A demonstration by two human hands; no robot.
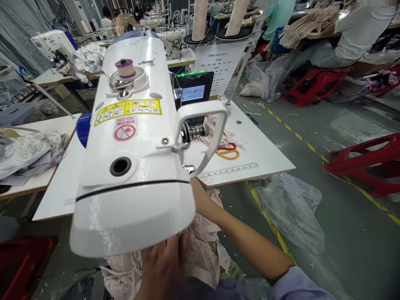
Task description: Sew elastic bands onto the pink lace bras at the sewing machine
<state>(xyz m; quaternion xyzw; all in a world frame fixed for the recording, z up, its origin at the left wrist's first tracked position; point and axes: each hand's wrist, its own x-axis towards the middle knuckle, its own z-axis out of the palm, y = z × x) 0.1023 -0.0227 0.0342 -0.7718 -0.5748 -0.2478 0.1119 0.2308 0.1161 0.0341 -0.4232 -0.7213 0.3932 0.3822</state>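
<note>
My left hand [165,260] is at the bottom middle, just below the front of a white sewing machine [134,216]. Its fingers are bent close together on pale pink lace fabric [200,246], and the fingertips disappear under the machine head. From the lower right my right forearm [246,237] reaches in behind the machine head. Only the wrist end of my right hand [200,198] shows; its fingers are hidden. The lace fabric hangs in a bunch over the lap, below the table edge.
Scissors [228,152] with red and yellow handles lie on the white tabletop [265,154], near pale straps and a lit control screen [193,93]. Thread cones [200,21] stand behind. Red stools [368,162] and plastic bags [290,208] are on the floor. A co-worker [359,37] sits at upper right.
</note>
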